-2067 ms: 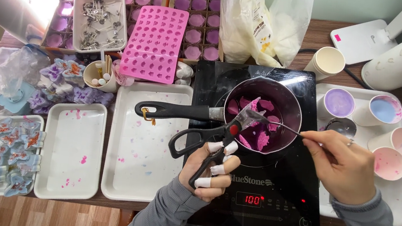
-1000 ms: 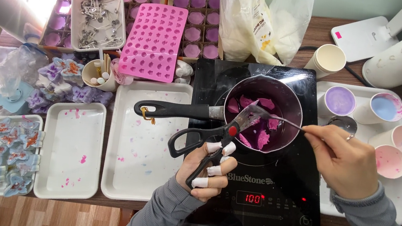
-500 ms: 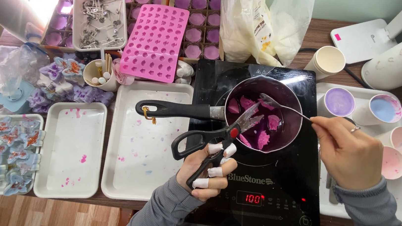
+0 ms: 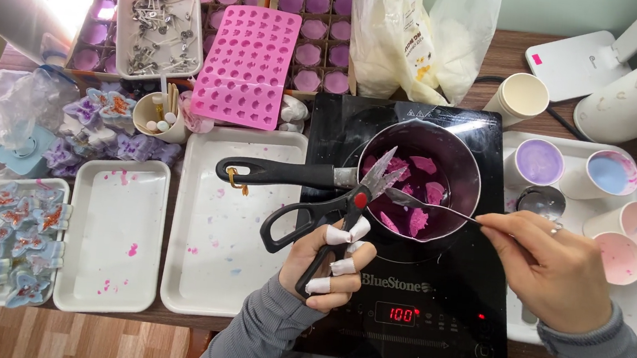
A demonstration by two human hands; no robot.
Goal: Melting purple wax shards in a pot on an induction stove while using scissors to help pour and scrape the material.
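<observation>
My left hand [image 4: 325,265], with white tape on its fingertips, grips black-handled scissors [image 4: 335,204] whose blades point up over the left rim of a small saucepan [image 4: 459,158]. Purple and pink wax chunks [image 4: 416,214] lie in dark liquid inside the pan. The pan's black handle [image 4: 276,172] sticks out to the left. My right hand [image 4: 546,268] holds a thin metal spoon [image 4: 430,206], its bowl down among the chunks beside the scissor blades. The pan sits on a black induction hob [image 4: 415,308] with a lit red display.
A white tray [image 4: 227,225] with colour flecks lies left of the hob, and another white tray [image 4: 111,236] beyond it. A pink silicone mould [image 4: 245,65], a wick box [image 4: 159,32] and purple candles stand behind. Cups of coloured wax [image 4: 572,170] sit right.
The spoon swung from the pan's far side down to the near middle of the chunks. The scissors shifted slightly left and up, blades lifted above the pan's rim.
</observation>
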